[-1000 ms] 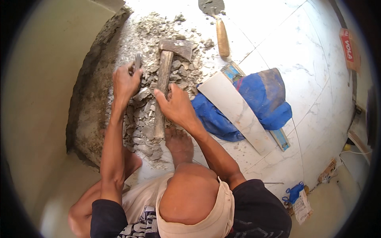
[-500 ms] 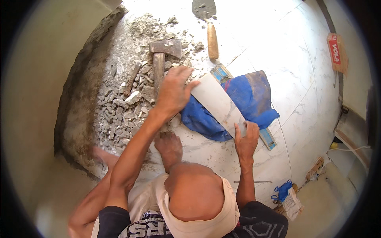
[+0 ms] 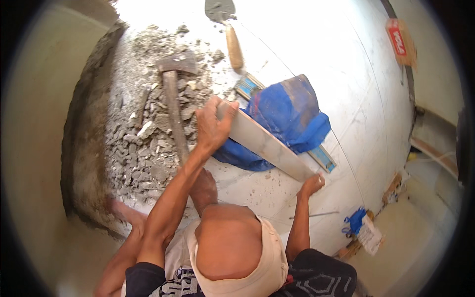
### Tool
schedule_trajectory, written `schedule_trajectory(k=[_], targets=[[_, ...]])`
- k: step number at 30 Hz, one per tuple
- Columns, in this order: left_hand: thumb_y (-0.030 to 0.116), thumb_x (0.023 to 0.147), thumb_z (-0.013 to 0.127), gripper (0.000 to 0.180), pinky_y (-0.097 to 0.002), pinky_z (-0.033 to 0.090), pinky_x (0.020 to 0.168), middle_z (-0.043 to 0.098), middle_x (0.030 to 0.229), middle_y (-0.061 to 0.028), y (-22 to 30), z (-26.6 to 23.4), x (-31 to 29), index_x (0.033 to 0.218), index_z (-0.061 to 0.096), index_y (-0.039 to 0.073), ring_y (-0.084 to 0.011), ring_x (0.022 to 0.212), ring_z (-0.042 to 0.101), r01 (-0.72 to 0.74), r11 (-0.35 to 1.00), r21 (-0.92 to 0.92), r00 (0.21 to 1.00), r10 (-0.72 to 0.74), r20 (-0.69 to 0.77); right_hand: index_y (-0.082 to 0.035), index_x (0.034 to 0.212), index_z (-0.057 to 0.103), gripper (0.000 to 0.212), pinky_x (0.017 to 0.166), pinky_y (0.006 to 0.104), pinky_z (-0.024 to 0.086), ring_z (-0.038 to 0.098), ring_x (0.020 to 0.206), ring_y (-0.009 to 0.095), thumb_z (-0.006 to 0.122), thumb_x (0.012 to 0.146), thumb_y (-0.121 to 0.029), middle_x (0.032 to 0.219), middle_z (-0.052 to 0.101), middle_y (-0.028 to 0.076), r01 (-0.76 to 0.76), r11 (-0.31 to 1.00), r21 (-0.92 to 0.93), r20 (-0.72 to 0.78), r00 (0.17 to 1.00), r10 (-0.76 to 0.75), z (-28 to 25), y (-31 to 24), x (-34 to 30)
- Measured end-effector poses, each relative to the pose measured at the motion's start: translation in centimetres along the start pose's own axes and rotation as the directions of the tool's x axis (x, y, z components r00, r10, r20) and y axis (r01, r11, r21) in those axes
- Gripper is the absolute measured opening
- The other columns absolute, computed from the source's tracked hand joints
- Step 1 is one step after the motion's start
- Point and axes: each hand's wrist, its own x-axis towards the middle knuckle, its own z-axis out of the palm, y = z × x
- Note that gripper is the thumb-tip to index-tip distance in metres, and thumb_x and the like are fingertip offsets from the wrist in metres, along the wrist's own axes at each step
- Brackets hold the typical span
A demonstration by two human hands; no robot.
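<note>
A narrow strip of white marbled tile (image 3: 269, 143) is held between my two hands, tilted so one long edge faces up. My left hand (image 3: 213, 126) grips its far left end, thumb over the top edge. At the near right end, my right hand (image 3: 311, 184) is closed around the corner. Under and behind the strip lies a crumpled blue cloth (image 3: 284, 114) with a brown stained patch. It partly covers a blue spirit level (image 3: 321, 157), whose two ends stick out.
A hatchet (image 3: 171, 94) lies on broken rubble (image 3: 136, 158) at left, beside a low rough wall edge. Beyond stands a trowel (image 3: 233, 47) with mortar. A taped brown package (image 3: 402, 43), a thin rod (image 3: 314, 215) and a blue mask-like item (image 3: 354, 221) lie rightward.
The tile strip has come nearer and turned up onto its edge. My right hand has moved toward me and wrapped its end; my left hand has closed on the other end. The view has shifted.
</note>
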Motion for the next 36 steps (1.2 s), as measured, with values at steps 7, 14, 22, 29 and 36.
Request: schedule_trajectory(k=[7, 14, 22, 29, 36], targets=[[0.033, 0.089, 0.066, 0.030, -0.0393, 0.032, 0.077, 0.054, 0.079, -0.0088, 1.0, -2.4, -4.6, 0.081, 0.058, 0.004, -0.0258, 0.079, 0.050, -0.321, 0.940, 0.117, 0.941, 0.330, -0.070, 0.005, 0.138, 0.042, 0.080, 0.101, 0.0489, 0.038, 0.048, 0.124, 0.031, 0.027, 0.099, -0.064, 0.138, 0.048, 0.018, -0.529, 0.763, 0.372, 0.159, 0.846, 0.509, -1.4, 1.5, -0.8], [0.033, 0.099, 0.055, 0.027, -0.0264, 0.041, 0.061, 0.053, 0.083, -0.0030, 0.8, -15.8, -5.1, 0.094, 0.055, 0.006, -0.0104, 0.074, 0.048, -0.481, 0.860, -0.167, 0.785, 0.339, -0.519, 0.000, 0.128, 0.048, 0.061, 0.108, 0.0425, 0.032, 0.045, 0.125, 0.025, 0.033, 0.102, -0.053, 0.129, 0.049, 0.012, -0.176, 0.760, 0.626, 0.489, 0.847, -0.207, -1.6, -19.9, -9.2], [0.041, 0.101, 0.050, 0.029, -0.0306, 0.042, 0.079, 0.056, 0.094, 0.0007, -4.3, -31.6, -9.2, 0.099, 0.056, 0.013, -0.0115, 0.088, 0.051, -0.488, 0.865, -0.121, 0.387, 0.090, -0.918, -0.004, 0.121, 0.049, 0.047, 0.093, 0.0354, 0.045, 0.051, 0.106, 0.020, 0.075, 0.082, -0.003, 0.111, 0.050, 0.007, 0.318, 0.518, 0.794, 0.525, 0.071, -0.848, 9.6, -38.0, -20.5], [0.035, 0.097, 0.059, 0.027, -0.0327, 0.045, 0.082, 0.056, 0.097, -0.0043, -9.8, -37.0, -17.9, 0.095, 0.058, 0.009, -0.0137, 0.100, 0.054, -0.522, 0.794, -0.311, 0.165, -0.264, -0.950, 0.001, 0.102, 0.060, 0.027, 0.083, 0.0302, 0.055, 0.065, 0.093, 0.017, 0.067, 0.079, 0.013, 0.098, 0.065, 0.008, 0.375, 0.447, 0.812, 0.564, -0.311, -0.765, 11.3, -37.9, -27.5], [0.024, 0.090, 0.056, 0.021, -0.0367, 0.050, 0.073, 0.055, 0.091, -0.0070, -12.9, -39.0, -26.7, 0.093, 0.056, 0.003, -0.0200, 0.086, 0.059, 0.359, 0.884, 0.300, -0.010, 0.325, -0.946, -0.001, 0.099, 0.070, 0.026, 0.077, 0.0307, 0.054, 0.070, 0.084, 0.019, 0.079, 0.074, -0.006, 0.091, 0.073, 0.010, 0.481, 0.353, 0.802, 0.595, -0.600, -0.535, 10.3, -33.6, -29.0]])
